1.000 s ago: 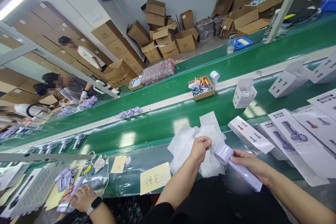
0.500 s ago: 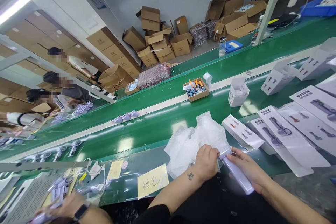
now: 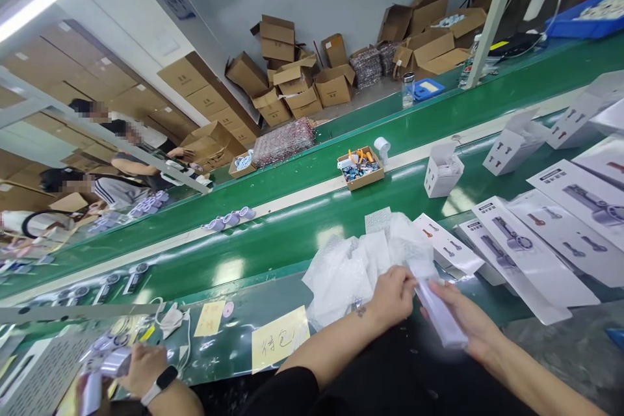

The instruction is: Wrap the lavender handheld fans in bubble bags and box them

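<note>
A lavender handheld fan (image 3: 441, 315) slants in front of my body, its handle pointing down toward me. Its upper end disappears into a translucent bubble-wrap bag (image 3: 420, 261), so the fan head is hidden. My right hand (image 3: 461, 312) is closed around the handle from the right side. On the other side, my left hand (image 3: 396, 296) pinches the edge of the bag by its mouth. A loose heap of bubble-wrap bags (image 3: 341, 276) lies just beyond my left wrist.
Printed fan boxes (image 3: 517, 240) lie to the right, with open white boxes (image 3: 443, 172) behind. A carton of small parts (image 3: 361, 170) stands on the green conveyor (image 3: 287, 214). At lower left, a co-worker's hands (image 3: 146, 370) hold a fan near a perforated rack (image 3: 43, 364).
The bag covers more of the fan's upper part than before, and the collar is now inside it. At lower left, the co-worker's hand has lifted a fan and turned it.
</note>
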A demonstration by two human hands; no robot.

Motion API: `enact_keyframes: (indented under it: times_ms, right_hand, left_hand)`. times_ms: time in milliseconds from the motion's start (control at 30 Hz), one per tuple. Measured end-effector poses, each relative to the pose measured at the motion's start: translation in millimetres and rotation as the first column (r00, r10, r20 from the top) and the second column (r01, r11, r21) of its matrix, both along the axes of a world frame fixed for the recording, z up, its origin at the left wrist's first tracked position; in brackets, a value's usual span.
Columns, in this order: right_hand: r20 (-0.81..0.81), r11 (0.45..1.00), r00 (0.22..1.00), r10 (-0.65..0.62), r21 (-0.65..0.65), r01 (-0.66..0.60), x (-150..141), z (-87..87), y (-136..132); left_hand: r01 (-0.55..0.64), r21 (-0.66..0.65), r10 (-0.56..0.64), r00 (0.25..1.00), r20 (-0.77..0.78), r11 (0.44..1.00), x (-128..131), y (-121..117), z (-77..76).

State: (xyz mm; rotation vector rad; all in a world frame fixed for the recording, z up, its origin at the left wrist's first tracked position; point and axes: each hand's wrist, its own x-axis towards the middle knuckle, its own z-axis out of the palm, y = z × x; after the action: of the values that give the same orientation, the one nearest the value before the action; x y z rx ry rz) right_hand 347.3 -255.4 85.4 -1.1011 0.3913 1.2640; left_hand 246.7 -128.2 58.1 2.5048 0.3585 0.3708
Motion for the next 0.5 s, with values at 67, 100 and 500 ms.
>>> enact_keyframes:
  times_ms: [67, 100, 500]
  right_hand:
    - [-0.017, 0.999, 0.999, -0.035, -0.003, 0.035, 1, 0.9, 1]
    - [-0.015, 1.000, 0.999, -0.031, 0.001, 0.031, 1, 1.8, 1]
    - [-0.057, 0.994, 0.998, 0.037, 0.106, -0.031, 13, -16.6, -18]
  left_hand:
    - [-0.048, -0.072, 0.044, 0.997, -0.058, 0.996, 2, -1, -3.2]
    - [-0.030, -0.084, 0.024, 0.997, -0.069, 0.996, 1, -4, -3.8]
    - [-0.274, -0.735, 0.253, 0.957, -0.143, 0.620, 30, -14, 32.5]
